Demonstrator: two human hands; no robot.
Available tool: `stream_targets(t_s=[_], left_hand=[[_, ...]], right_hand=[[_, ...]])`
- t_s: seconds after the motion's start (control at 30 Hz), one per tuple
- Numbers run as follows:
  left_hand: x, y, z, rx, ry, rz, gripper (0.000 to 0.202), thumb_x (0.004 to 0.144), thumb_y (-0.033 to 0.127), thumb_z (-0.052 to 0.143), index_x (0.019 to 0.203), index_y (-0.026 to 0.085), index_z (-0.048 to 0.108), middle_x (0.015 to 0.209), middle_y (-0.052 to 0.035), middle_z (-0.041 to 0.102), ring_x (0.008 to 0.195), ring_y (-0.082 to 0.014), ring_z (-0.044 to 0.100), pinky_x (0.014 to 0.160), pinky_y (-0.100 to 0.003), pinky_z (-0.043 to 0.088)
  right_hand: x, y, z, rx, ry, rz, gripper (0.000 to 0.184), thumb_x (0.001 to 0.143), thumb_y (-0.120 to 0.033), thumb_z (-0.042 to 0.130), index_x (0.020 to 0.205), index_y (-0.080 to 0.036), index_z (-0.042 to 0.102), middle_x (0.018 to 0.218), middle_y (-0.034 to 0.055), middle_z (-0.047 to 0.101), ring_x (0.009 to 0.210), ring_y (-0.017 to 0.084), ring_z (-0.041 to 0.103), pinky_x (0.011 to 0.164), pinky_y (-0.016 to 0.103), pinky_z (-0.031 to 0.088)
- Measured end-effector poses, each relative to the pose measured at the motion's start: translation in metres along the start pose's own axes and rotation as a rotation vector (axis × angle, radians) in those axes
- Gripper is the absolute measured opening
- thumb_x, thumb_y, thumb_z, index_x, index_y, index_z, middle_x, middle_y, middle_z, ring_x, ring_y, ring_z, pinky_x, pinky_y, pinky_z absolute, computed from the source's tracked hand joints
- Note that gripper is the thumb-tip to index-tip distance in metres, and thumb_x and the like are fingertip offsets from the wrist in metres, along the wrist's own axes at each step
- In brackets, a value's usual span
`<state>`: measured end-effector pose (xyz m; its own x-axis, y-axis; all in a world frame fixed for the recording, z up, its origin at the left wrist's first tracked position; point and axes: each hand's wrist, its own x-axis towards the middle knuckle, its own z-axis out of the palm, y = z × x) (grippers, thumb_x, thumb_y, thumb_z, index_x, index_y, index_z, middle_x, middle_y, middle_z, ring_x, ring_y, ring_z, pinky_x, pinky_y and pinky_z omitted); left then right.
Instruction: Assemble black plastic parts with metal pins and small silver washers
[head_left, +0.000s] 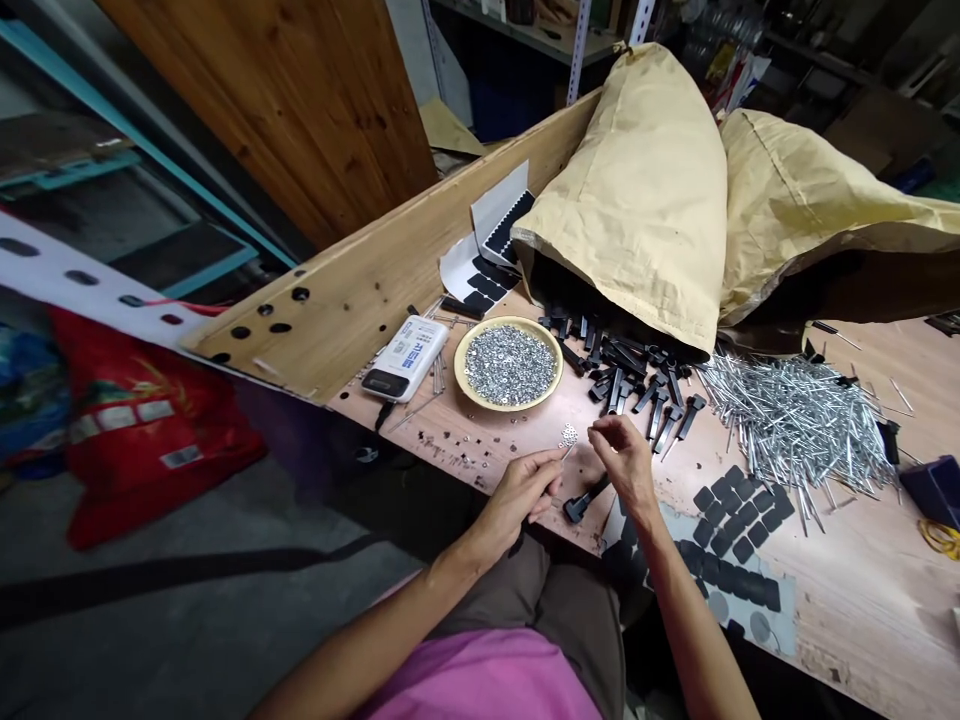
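Observation:
Near the table's front edge, my left hand (531,482) is closed on a thin metal rod (568,453), whose tip points up and to the right. My right hand (624,458) is just to the right, its fingers pinched together; anything between them is too small to make out. A few small metal nuts (568,434) lie on the table beside the rod's tip. Behind my left hand stands a yellow bowl (466,392) full of small metal nuts (510,362). Below my right hand lies a black plastic part with a wide head (576,508).
Several black plastic parts (652,385) spill from a yellow sack (637,190). To their right is a heap of long metal screws or rods (810,430). Black adhesive pads (739,515) lie at front right. A white device (405,358) sits left of the bowl, near a wooden side board (390,270).

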<state>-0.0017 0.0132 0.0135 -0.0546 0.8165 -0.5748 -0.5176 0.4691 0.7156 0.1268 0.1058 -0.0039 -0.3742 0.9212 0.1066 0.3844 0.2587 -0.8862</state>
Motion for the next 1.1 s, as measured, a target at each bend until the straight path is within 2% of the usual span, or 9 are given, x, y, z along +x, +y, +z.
stream_targets(t_s=[0.17,0.43,0.57,0.67,0.73,0.83,0.93,1.03,1.1], left_hand=[[-0.003,-0.001,0.011,0.013,-0.061,0.012,0.062,0.065,0.046,0.068,0.117,0.012,0.062,0.053,0.009,0.04,0.037,0.0008,0.022,0.038,-0.018,0.01],[-0.007,-0.002,0.018,0.085,-0.101,0.047,0.065,0.066,0.047,0.068,0.119,0.01,0.06,0.054,0.0085,0.04,0.041,-0.0007,0.024,0.039,-0.018,0.012],[-0.006,-0.005,0.02,0.108,-0.131,0.021,0.065,0.068,0.047,0.067,0.121,0.011,0.058,0.055,0.0089,0.038,0.04,-0.0001,0.022,0.039,-0.017,0.011],[-0.006,-0.006,0.019,0.121,-0.162,-0.024,0.067,0.069,0.047,0.066,0.125,0.013,0.056,0.055,0.0094,0.037,0.038,0.0006,0.019,0.038,-0.017,0.009],[-0.006,-0.004,0.018,0.127,-0.19,-0.051,0.066,0.068,0.047,0.067,0.125,0.014,0.056,0.055,0.0097,0.037,0.037,0.001,0.018,0.038,-0.017,0.008],[-0.006,0.001,0.016,0.142,-0.266,-0.102,0.063,0.067,0.047,0.069,0.12,0.015,0.06,0.054,0.0098,0.037,0.037,0.0014,0.017,0.038,-0.017,0.008],[-0.006,0.007,0.011,0.176,-0.364,-0.151,0.06,0.065,0.047,0.07,0.116,0.016,0.062,0.053,0.0098,0.039,0.037,0.0014,0.017,0.038,-0.016,0.008],[-0.004,0.008,0.007,0.226,-0.447,-0.181,0.058,0.065,0.045,0.07,0.115,0.017,0.063,0.052,0.0098,0.041,0.036,0.001,0.018,0.037,-0.015,0.01],[-0.004,0.005,0.007,0.272,-0.462,-0.163,0.055,0.067,0.045,0.067,0.114,0.017,0.064,0.052,0.0091,0.043,0.036,0.0001,0.021,0.036,-0.015,0.014]], right_hand=[[-0.023,-0.013,-0.002,0.234,0.128,0.089,0.013,0.075,-0.029,0.062,0.083,-0.021,0.056,0.076,0.0009,0.065,0.071,0.015,0.064,0.065,0.027,0.051],[-0.038,-0.013,-0.009,0.227,0.196,0.027,0.013,0.078,-0.027,0.061,0.086,-0.021,0.053,0.078,0.0015,0.067,0.072,0.015,0.066,0.066,0.027,0.055],[-0.047,-0.011,-0.013,-0.024,0.208,-0.153,0.006,0.083,-0.022,0.054,0.089,-0.022,0.056,0.081,0.0032,0.068,0.075,0.016,0.067,0.068,0.029,0.055],[-0.052,-0.011,-0.017,-0.216,0.178,-0.371,0.014,0.087,-0.017,0.048,0.09,-0.023,0.061,0.083,0.0049,0.069,0.078,0.017,0.066,0.071,0.031,0.054],[-0.053,-0.011,-0.022,-0.238,0.152,-0.426,0.018,0.089,-0.016,0.046,0.091,-0.022,0.063,0.083,0.0057,0.07,0.078,0.017,0.066,0.071,0.031,0.054],[-0.051,-0.013,-0.032,-0.166,0.09,-0.324,0.015,0.089,-0.024,0.051,0.093,-0.022,0.065,0.083,0.006,0.069,0.077,0.018,0.065,0.068,0.03,0.054],[-0.048,-0.013,-0.044,-0.028,-0.04,-0.208,0.02,0.086,-0.037,0.057,0.088,-0.021,0.069,0.078,0.0052,0.068,0.072,0.017,0.065,0.063,0.028,0.053],[-0.047,-0.012,-0.054,0.05,-0.147,-0.143,0.027,0.084,-0.045,0.058,0.081,-0.021,0.071,0.073,0.0046,0.067,0.067,0.016,0.064,0.06,0.028,0.052],[-0.049,-0.012,-0.056,0.052,-0.16,-0.122,0.029,0.084,-0.046,0.057,0.079,-0.021,0.072,0.073,0.0049,0.067,0.069,0.017,0.064,0.062,0.029,0.052]])
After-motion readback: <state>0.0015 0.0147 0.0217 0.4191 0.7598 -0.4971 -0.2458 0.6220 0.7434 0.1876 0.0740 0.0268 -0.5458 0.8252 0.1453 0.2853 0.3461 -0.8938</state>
